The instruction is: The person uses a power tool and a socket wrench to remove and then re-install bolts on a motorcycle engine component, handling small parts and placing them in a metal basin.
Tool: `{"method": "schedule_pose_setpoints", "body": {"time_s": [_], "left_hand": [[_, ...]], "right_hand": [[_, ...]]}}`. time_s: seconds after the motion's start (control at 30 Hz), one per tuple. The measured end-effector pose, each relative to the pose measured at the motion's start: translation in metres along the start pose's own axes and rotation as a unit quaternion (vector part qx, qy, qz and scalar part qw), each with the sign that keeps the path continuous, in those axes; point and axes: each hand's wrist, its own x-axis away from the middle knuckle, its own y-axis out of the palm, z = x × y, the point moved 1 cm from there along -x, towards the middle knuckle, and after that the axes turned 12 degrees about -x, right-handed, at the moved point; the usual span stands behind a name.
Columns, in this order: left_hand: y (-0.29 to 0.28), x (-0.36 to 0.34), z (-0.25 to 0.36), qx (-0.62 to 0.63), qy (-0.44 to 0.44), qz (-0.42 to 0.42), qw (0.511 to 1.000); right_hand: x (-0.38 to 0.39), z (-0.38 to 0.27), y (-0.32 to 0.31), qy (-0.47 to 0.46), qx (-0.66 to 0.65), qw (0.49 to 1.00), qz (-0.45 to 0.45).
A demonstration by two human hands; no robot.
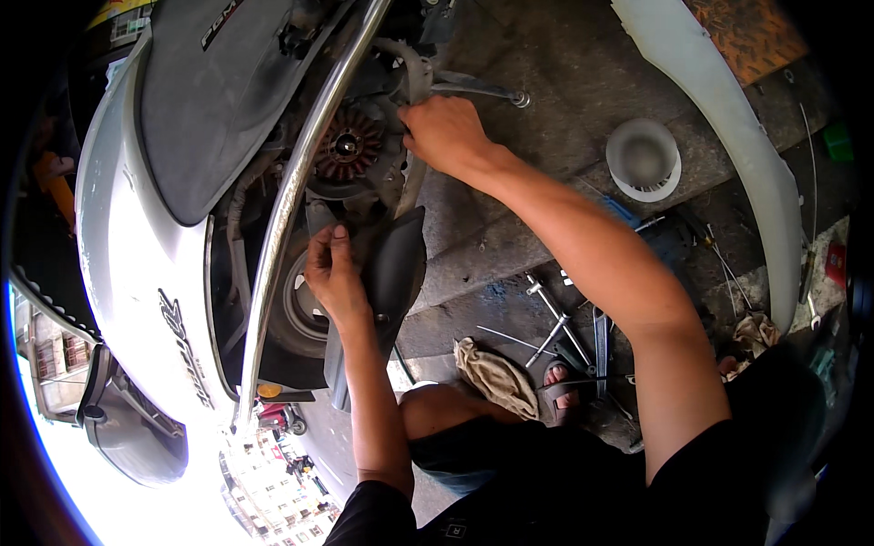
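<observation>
A motor scooter with white and dark grey body panels [127, 246] fills the left side, its engine side exposed. Inside sits a round stator with copper coils [349, 144]. My right hand [446, 135] is closed at the edge of a grey curved shroud [414, 177] just right of the coils. Below them, my left hand [333, 273] has its fingers curled and the thumb pressed in; what they hold, if anything, is hidden. Beside that hand hangs a black plastic mudguard [401, 268], with a wheel rim [300, 296] behind. A silver rail [291, 200] crosses in front of the engine.
On the ground at right lie a round translucent tub [644, 156], a long pale body panel [742, 118], a cross-shaped wrench [557, 318] and a beige rag [496, 378]. A ring spanner [519, 98] lies beyond my right hand. A sandalled foot [560, 387] stands near the rag.
</observation>
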Motion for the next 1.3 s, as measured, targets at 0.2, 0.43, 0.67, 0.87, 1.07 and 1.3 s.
{"method": "schedule_pose_setpoints", "body": {"time_s": [0.2, 0.43, 0.67, 0.87, 1.07, 1.3], "left_hand": [[0.001, 0.001, 0.002, 0.017, 0.010, -0.006, 1.000], [-0.001, -0.001, -0.003, 0.032, 0.014, -0.017, 0.999], [-0.002, -0.004, -0.010, 0.041, 0.003, -0.023, 0.999], [-0.001, -0.004, -0.010, 0.045, 0.001, -0.019, 0.999], [-0.001, -0.002, -0.001, 0.032, 0.009, -0.001, 0.999], [0.000, -0.003, -0.005, 0.031, 0.007, -0.011, 0.999]], "right_hand": [[-0.016, -0.002, 0.011, -0.036, 0.039, 0.998, -0.017], [-0.023, 0.003, 0.018, -0.016, 0.057, 0.998, -0.024], [-0.023, -0.001, 0.019, -0.019, 0.068, 0.997, -0.012], [-0.023, -0.001, 0.021, -0.010, 0.077, 0.997, -0.012], [-0.023, 0.001, 0.022, -0.030, 0.066, 0.997, 0.001], [-0.022, 0.004, 0.026, -0.016, 0.067, 0.998, 0.013]]}}
